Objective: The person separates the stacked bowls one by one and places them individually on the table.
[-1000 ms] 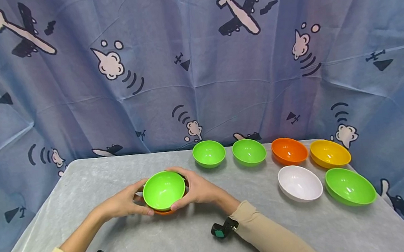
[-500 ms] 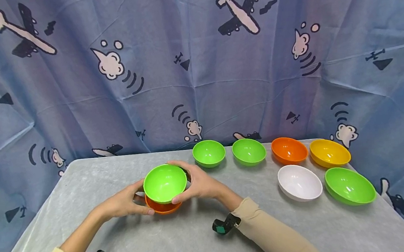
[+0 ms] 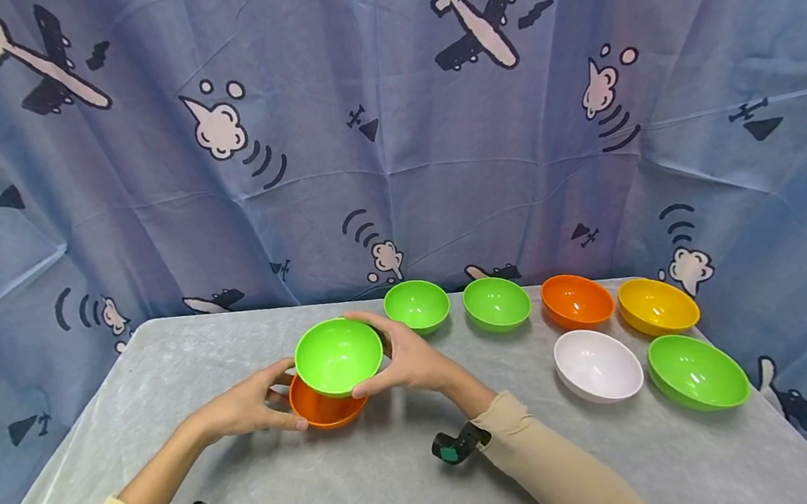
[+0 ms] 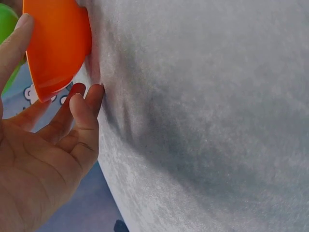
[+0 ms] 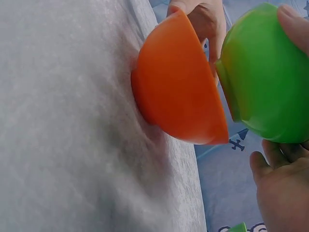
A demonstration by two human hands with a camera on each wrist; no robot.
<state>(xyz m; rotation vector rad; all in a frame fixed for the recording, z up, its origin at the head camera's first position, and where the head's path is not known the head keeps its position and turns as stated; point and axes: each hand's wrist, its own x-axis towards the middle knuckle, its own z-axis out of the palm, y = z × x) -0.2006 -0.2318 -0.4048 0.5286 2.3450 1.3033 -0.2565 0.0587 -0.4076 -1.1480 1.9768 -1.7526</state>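
My right hand (image 3: 411, 358) holds a glossy green bowl (image 3: 338, 357) by its side, thumb at the near rim and fingers round the far side. Below it is an orange bowl (image 3: 328, 410), partly covered by the green one in the head view. My left hand (image 3: 250, 403) pinches the orange bowl's left side, its thumb on the rim in the left wrist view. In the right wrist view, the green bowl's foot is just above the orange bowl's rim, and the orange bowl's foot is right at the cloth.
A grey cloth covers the table (image 3: 372, 491). Along the back stand two small green bowls (image 3: 418, 307), another orange bowl (image 3: 578, 302) and a yellow bowl (image 3: 658, 306). A white bowl (image 3: 599, 366) and a larger green bowl (image 3: 698, 372) are at the right. A patterned blue curtain (image 3: 313, 129) hangs behind.
My right hand has lifted the green bowl out of the orange bowl, up and slightly right, so more of the orange bowl shows. My left hand has stayed at the orange bowl.
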